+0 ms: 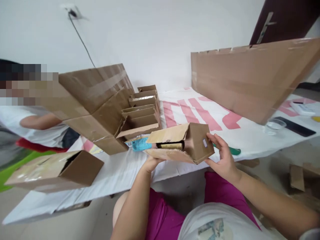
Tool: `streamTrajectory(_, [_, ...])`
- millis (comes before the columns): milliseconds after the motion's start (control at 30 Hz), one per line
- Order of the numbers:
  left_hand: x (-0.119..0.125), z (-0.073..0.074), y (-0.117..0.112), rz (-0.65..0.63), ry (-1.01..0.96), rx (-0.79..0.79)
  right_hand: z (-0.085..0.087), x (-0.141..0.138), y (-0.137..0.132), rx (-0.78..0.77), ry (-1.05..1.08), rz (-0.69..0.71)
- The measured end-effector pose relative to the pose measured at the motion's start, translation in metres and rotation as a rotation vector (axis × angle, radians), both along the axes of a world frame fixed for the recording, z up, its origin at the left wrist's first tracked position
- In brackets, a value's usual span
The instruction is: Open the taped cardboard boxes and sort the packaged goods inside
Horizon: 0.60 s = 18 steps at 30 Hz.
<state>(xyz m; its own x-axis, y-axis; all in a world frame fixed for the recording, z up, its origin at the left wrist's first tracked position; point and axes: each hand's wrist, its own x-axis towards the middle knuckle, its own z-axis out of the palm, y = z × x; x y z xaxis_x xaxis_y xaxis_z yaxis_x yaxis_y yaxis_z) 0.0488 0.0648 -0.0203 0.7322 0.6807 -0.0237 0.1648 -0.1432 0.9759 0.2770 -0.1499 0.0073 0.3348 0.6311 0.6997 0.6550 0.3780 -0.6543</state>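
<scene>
A small brown cardboard box (202,143) is held tilted above the table's front edge between my two hands. Its flaps stand partly open toward the left, and something yellowish shows in the gap. My left hand (153,162) supports the box from below at the flap end, its fingers mostly hidden. At the opposite end, my right hand (222,158) grips the box with thumb and fingers apart along its edge. A bright blue printed packet (142,143) lies just behind the flaps. Partly behind my right hand rests a green curved object (235,151).
Open cardboard boxes (140,120) stand in a row beside a large carton (100,90). Another large cardboard panel (240,76) rises at right, near a clear plastic cup (274,126) and a dark phone-like slab (295,126). A closed-looking box (77,170) lies left, near another person (42,121).
</scene>
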Motion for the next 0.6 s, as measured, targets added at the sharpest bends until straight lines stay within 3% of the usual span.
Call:
streamTrajectory(200, [-0.003, 0.008, -0.002, 0.038, -0.011, -0.079, -0.003, 0.011, -0.011, -0.074, -0.046, -0.031])
streamTrajectory(333, [-0.003, 0.007, -0.001, -0.007, 0.072, -0.06, -0.019, 0.023, -0.009, -0.127, -0.026, -0.02])
streamTrajectory(500, [0.004, 0.004, 0.0, -0.063, 0.189, 0.065, -0.052, 0.035, -0.005, -0.266, 0.243, 0.101])
streamTrajectory(600, [0.008, 0.002, -0.001, -0.074, 0.234, 0.093, -0.059, 0.044, -0.004, -0.281, 0.403, 0.21])
